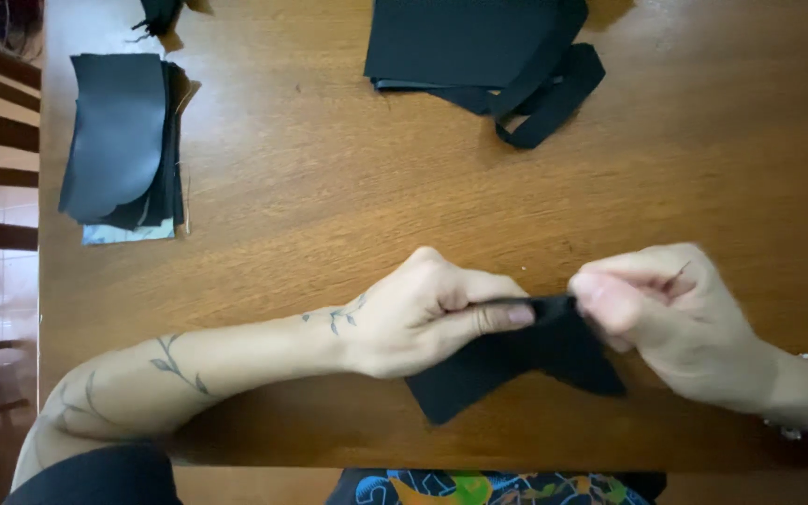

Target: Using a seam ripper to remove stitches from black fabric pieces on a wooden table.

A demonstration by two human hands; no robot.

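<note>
Hands meet over the wooden table (329, 187): the left hand (423, 318) pinches the top edge of a black fabric piece (516, 360) between thumb and fingers, and the right hand (666, 318), closed tight, grips the same edge just beside it. Fabric hangs below both. Well beyond the left hand, a stack of dark cut pieces (123, 140); beyond the right, black folded cloth (479, 47) with a strap (554, 103).
</note>
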